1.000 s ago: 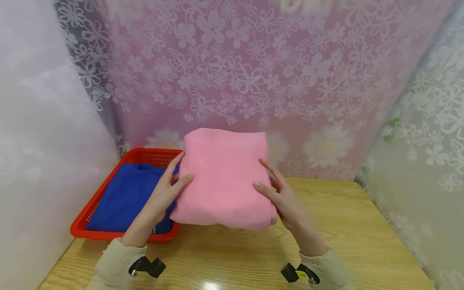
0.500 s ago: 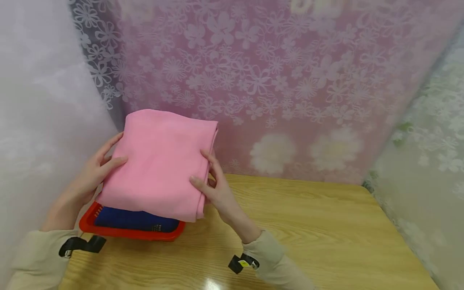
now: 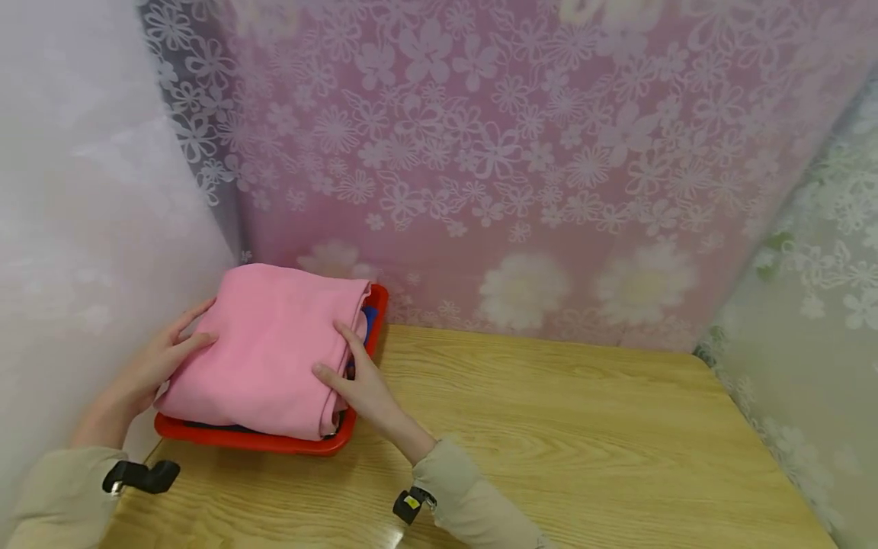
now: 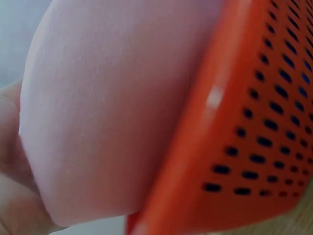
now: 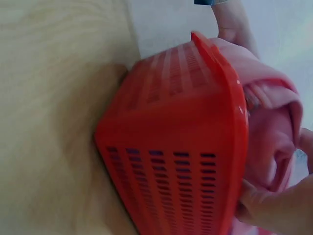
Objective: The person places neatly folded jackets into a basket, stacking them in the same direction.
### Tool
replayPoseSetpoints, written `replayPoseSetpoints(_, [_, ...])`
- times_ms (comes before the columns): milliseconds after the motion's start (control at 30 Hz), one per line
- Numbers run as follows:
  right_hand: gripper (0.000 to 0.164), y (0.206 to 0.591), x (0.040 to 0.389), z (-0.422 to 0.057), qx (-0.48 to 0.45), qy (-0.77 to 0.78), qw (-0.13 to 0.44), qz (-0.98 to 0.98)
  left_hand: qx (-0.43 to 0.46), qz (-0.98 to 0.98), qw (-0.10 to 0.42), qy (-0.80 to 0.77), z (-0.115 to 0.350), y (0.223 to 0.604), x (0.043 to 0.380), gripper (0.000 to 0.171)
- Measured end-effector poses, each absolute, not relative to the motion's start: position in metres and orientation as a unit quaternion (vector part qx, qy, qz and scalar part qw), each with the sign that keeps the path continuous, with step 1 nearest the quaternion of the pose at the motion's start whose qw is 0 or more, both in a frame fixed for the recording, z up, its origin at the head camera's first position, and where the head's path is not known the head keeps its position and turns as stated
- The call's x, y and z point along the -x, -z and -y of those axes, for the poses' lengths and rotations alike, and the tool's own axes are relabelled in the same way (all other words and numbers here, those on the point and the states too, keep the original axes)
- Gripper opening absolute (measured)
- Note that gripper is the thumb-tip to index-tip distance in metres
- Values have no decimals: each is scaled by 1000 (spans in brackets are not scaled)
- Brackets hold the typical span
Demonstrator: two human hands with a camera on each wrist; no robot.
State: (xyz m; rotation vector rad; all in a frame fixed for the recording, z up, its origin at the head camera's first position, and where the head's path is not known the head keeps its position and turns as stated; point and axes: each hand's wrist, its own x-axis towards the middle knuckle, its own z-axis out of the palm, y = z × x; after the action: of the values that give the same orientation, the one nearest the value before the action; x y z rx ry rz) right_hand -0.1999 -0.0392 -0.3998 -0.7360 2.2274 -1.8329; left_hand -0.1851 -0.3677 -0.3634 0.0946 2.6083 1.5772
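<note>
A folded pink garment (image 3: 267,351) lies over the mouth of a red plastic basket (image 3: 254,440) at the table's left, covering most of it. My left hand (image 3: 161,358) holds the garment's left side, thumb on top. On the opposite side my right hand (image 3: 360,385) grips the layered edge, thumb above and the other fingers partly hidden below. In the right wrist view the garment's folds (image 5: 269,142) bulge just past the basket rim (image 5: 237,112). A strip of blue cloth (image 3: 371,320) shows inside the basket at its right.
The basket stands on a wood-grain table (image 3: 549,427) that stretches to the right. A pale wall covering (image 3: 82,191) rises close beside the left hand. Behind the table hangs a pink floral curtain (image 3: 480,191).
Both hands have carried the pink garment left and then lowered it onto the basket. The blue cloth there is now mostly covered. The head view has turned slightly.
</note>
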Motion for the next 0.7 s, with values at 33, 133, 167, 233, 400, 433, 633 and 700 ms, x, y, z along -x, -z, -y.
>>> replayPoseSetpoints(33, [73,398,200,39,250,588,74,-766,-31,-851,54,-521,369,367,185,73])
replayPoseSetpoints(133, [73,393,197,37,253,481,34,-839,-23,-840,74,-537,371,375,184,74])
replayPoseSetpoints(167, [72,391,196,37,252,441,21,-861,-24,-839,78,-538,371,376,183,75])
replayPoseSetpoints(233, [69,389,194,36,245,363,-3,-899,-25,-841,82,-534,371,378,182,75])
replayPoseSetpoints(400, [65,391,188,35,239,241,-48,-939,-26,-860,85,-502,368,376,180,78])
replayPoseSetpoints(433, [65,392,188,34,240,237,-51,-940,-28,-863,85,-497,367,375,181,78])
replayPoseSetpoints(633, [64,395,187,25,242,301,-28,-922,-32,-892,42,-449,349,367,177,74])
replayPoseSetpoints(700, [65,396,188,18,249,337,-19,-908,-31,-915,2,-401,340,365,175,71])
